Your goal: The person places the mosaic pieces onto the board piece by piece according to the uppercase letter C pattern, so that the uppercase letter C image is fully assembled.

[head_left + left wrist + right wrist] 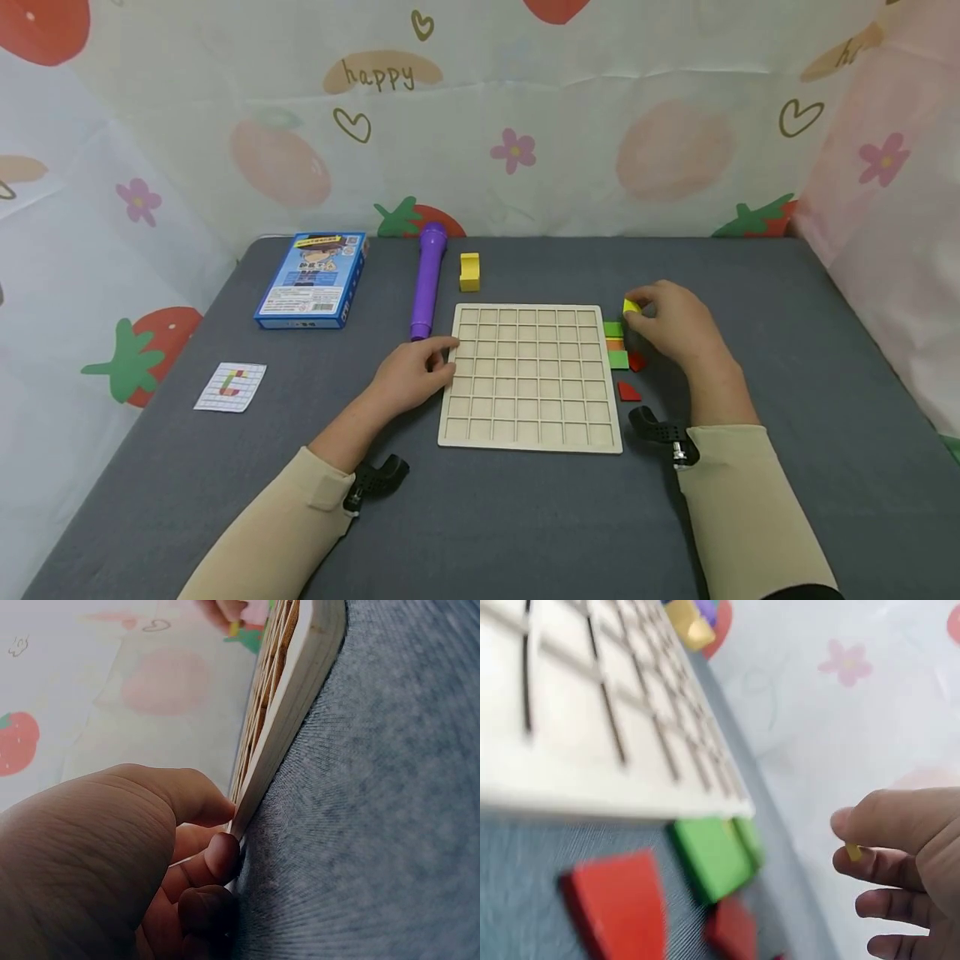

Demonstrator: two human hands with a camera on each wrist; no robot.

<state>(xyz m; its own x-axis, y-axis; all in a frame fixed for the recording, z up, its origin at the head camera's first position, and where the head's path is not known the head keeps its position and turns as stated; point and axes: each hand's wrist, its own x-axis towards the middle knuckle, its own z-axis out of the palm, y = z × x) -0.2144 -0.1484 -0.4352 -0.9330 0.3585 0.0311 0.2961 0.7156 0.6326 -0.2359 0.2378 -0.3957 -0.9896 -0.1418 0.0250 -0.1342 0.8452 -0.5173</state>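
A pale wooden grid board lies flat on the grey table. My left hand rests beside its left edge, thumb and fingertips touching the rim; the left wrist view shows this hand close up. Beyond the board's right edge, my right hand pinches a small yellow piece between thumb and index finger, partly hidden by the fingertips. In the right wrist view the yellow piece is held above the table. Green pieces, an orange one and red pieces lie along the board's right side.
A yellow notched block stands behind the board, with a purple tube to its left. Farther left lie a blue box and a white pattern card. A printed curtain hangs behind the table.
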